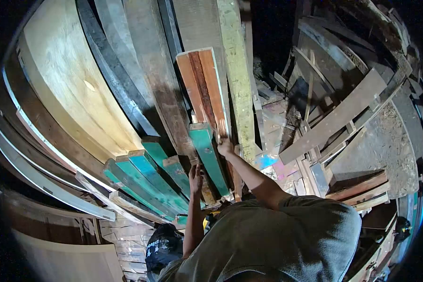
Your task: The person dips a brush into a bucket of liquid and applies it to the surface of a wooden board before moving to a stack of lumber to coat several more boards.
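Observation:
A reddish-brown board [188, 75] with a dark stripe down its middle leans upright in front of me. My right hand [225, 146] is closed at its lower right edge, fingers partly hidden. Just left of that hand stands a green-painted board [207, 150] with a bare wood end. My left hand [196, 178] is raised between this board and a shorter green board [176, 171], close to a long dark brown plank [176, 113]. Its fingers point upward and apart, and I see nothing held in them.
Several green boards [145, 169] lean together at the left, below a large pale plywood sheet [66, 61]. A yellowish plank [235, 70] stands to the right. Scrap wood and a slanted board [336, 117] crowd the right side. A black bag-like item [164, 246] lies below.

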Demonstrator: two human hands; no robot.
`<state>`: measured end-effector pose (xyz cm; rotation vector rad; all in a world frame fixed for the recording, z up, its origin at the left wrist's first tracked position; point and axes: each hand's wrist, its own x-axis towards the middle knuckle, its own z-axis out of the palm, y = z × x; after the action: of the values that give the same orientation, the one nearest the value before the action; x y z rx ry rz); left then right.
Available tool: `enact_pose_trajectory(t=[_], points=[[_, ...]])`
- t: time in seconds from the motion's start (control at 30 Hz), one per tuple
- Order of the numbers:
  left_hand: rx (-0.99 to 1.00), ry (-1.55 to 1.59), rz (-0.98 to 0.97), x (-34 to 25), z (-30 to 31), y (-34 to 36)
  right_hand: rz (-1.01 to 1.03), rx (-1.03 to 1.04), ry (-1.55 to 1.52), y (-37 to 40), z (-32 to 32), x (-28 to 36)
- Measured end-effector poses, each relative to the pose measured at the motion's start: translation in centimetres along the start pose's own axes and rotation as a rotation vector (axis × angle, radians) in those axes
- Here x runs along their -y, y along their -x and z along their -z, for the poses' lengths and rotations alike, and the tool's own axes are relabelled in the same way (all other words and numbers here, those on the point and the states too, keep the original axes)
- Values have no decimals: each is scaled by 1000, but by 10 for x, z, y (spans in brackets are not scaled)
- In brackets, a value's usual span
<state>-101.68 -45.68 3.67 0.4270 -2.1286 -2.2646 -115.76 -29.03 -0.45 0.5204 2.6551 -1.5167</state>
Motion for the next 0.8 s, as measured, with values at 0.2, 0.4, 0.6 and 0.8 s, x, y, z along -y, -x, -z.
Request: enact_pose_trajectory(t=[0.2,0.4,0.6,0.8], points=[[-7,-2,49,-8,-1,5,475,-200,100,-33,6,46],[6,-22,-56,-16,-2,10,435,-266,-40,28,90,156],[12,-45,-95,8,8,1,535,-264,-174,-1,79,135],[62,22,-114,18,8,-5,604,-184,-32,-12,21,17]])
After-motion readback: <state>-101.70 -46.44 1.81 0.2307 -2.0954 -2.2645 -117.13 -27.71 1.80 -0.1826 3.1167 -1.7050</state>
